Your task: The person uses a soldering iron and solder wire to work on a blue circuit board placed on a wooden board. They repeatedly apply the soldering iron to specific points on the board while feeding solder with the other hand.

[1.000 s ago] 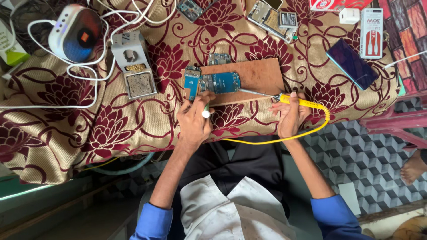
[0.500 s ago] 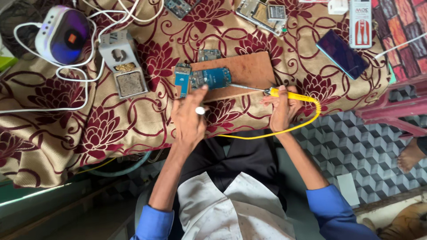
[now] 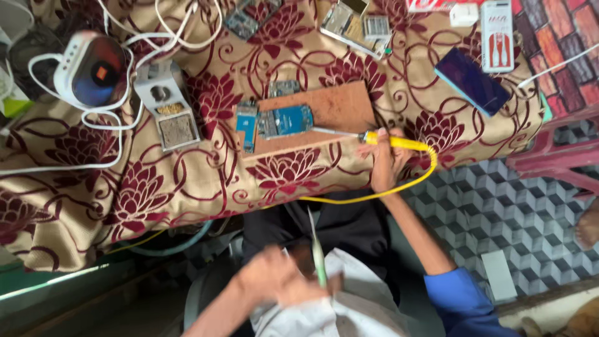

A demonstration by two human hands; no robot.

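Note:
My right hand [image 3: 388, 161] holds a yellow soldering iron [image 3: 399, 142] with its metal tip reaching left toward a blue circuit board [image 3: 285, 120] on a brown wooden board [image 3: 340, 107]. A second small blue board [image 3: 247, 125] lies at the wooden board's left edge. A yellow cable [image 3: 399, 187] loops from the iron down over the table edge. My left hand [image 3: 277, 281] is low by my lap, blurred, gripping a thin light green stick-like tool [image 3: 317, 249] that points up.
The table wears a cream cloth with dark red flowers [image 3: 125, 187]. On it lie a white soldering stand [image 3: 168, 112], a round white device with cords [image 3: 90, 75], a dark phone [image 3: 472, 81], a white packet [image 3: 497, 34] and phone parts [image 3: 355, 25].
My left hand has dropped from the table near the circuit board down to my lap, now with a thin green tool in it. My right hand keeps the iron by the board.

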